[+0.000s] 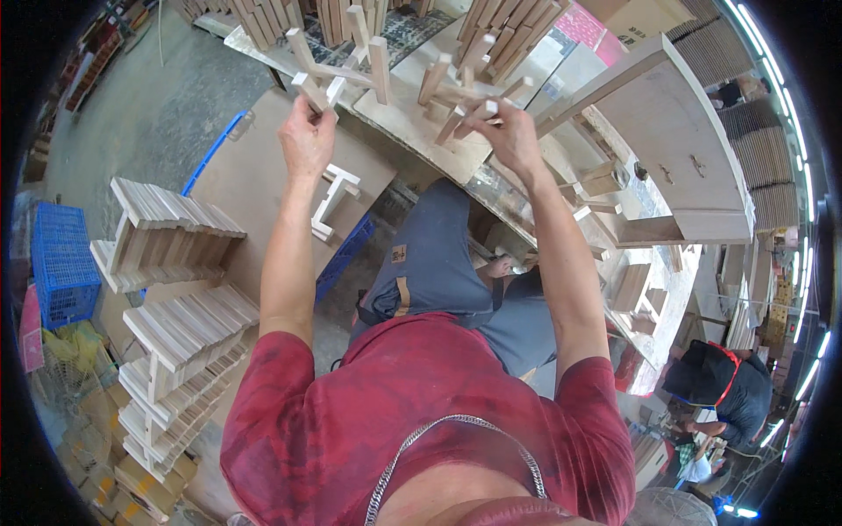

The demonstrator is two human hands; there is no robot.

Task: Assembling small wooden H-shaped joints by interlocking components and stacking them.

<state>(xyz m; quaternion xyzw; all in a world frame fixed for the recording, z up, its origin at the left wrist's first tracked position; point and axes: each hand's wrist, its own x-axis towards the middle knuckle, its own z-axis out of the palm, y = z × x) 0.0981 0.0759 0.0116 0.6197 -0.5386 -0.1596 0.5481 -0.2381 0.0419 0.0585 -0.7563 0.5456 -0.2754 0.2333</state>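
My left hand (307,140) is closed around one leg of a pale wooden frame (379,70), which has several short square legs and crossbars. This frame is over the left end of the workbench. My right hand (511,136) pinches a leg of a second, similar wooden frame (434,79), standing on the bench to the right of the first. That second frame is slightly blurred, and its lower joints are partly hidden by its own legs. An H-shaped wooden piece (333,203) lies on the brown board (263,162), near my left forearm.
Stacked H-shaped wooden pieces (175,237) stand at the left, beside a blue plastic crate (66,263). Bundled wooden sticks (509,35) stand at the bench's far side. A large upright wooden panel (684,140) rises at the right. Another person (724,386) is at the far right.
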